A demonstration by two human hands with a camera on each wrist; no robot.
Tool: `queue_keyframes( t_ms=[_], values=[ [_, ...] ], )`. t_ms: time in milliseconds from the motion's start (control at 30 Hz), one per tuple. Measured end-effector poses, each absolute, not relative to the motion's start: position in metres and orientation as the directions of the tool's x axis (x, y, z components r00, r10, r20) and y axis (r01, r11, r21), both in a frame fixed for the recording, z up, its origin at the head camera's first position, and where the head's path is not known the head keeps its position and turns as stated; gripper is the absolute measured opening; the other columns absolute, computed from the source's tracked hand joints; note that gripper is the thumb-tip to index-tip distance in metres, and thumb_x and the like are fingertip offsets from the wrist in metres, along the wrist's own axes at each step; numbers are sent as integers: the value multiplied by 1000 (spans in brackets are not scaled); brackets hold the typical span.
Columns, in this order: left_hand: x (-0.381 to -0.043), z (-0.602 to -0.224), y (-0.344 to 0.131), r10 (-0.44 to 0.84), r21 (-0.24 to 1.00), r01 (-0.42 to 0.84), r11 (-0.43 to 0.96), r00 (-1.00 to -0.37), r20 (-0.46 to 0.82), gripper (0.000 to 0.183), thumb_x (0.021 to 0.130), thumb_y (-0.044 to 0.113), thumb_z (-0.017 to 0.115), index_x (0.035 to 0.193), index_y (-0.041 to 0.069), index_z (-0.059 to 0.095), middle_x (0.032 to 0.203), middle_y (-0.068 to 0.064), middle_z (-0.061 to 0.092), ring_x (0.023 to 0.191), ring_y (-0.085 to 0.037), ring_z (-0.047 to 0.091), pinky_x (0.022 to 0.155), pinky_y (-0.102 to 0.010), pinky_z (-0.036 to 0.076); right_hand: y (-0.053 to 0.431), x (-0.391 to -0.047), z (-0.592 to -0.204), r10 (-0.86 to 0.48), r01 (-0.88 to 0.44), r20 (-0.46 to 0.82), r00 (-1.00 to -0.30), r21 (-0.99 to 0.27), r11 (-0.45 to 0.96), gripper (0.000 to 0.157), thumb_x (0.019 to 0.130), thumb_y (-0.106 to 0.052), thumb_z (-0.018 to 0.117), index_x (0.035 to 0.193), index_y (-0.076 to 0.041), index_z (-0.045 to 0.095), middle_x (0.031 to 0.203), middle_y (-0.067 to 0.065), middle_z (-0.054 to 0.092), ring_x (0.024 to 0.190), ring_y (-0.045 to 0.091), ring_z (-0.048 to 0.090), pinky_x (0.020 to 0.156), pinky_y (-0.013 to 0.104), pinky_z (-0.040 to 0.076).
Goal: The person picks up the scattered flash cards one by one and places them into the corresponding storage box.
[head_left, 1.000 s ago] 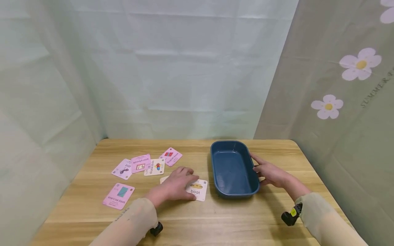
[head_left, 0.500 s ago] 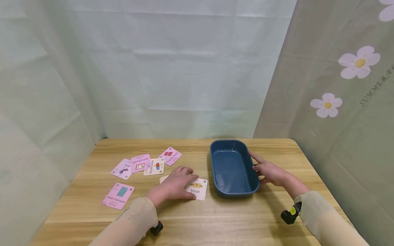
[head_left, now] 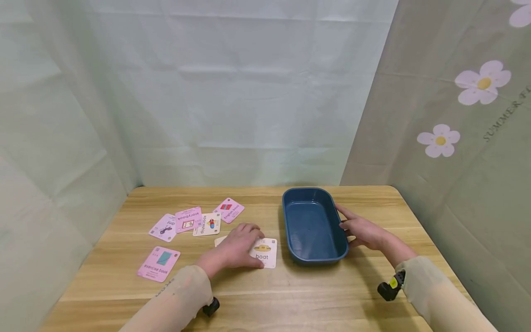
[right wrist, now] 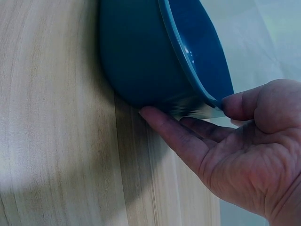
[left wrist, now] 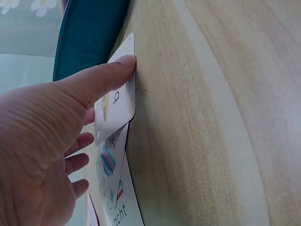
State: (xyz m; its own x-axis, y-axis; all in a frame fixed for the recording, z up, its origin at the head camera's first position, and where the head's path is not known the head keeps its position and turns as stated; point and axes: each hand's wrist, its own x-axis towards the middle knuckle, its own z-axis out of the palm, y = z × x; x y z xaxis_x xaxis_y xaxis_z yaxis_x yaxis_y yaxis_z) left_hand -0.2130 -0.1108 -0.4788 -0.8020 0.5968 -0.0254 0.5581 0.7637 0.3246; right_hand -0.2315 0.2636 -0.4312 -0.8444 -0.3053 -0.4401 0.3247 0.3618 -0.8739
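Note:
My left hand (head_left: 236,249) grips a white picture card lettered "boat" (head_left: 266,254), thumb at its near edge and fingers curled along the far edge. In the left wrist view, that boat card (left wrist: 123,106) overlaps a card with a striped picture (left wrist: 107,162) and one ending in "acht" (left wrist: 124,214). From above, the hand mostly hides these lower cards. My right hand (head_left: 365,233) holds the side of a dark blue plastic tray (head_left: 311,226). In the right wrist view, the thumb lies at the tray's rim (right wrist: 186,61) and the fingers reach down its outer wall.
Left on the wooden table (head_left: 290,299) lie the exercise book card (head_left: 159,264), ant card (head_left: 164,228), storybook card (head_left: 188,219), spaceship card (head_left: 208,224) and English book card (head_left: 229,210). Some overlap. Hanging cloth (head_left: 249,92) surrounds the table's back and sides.
The boat card has shifted slightly left and tilted a little under my left hand. My right hand keeps its hold on the tray.

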Motion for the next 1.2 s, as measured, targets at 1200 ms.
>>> queue_keyframes(
  t_ms=[1200],
  values=[
    [-217,-464,-118,462,599,366,712,-887,-8,14,90,34,60,78,27,59,128,-6,49,122,-31,35,99,-47,30,264,-232,-433,-305,327,-433,-848,-881,341,61,98,-5,29,149,-33,9,146,27,20,120,42,43,75,51,50]
  ],
)
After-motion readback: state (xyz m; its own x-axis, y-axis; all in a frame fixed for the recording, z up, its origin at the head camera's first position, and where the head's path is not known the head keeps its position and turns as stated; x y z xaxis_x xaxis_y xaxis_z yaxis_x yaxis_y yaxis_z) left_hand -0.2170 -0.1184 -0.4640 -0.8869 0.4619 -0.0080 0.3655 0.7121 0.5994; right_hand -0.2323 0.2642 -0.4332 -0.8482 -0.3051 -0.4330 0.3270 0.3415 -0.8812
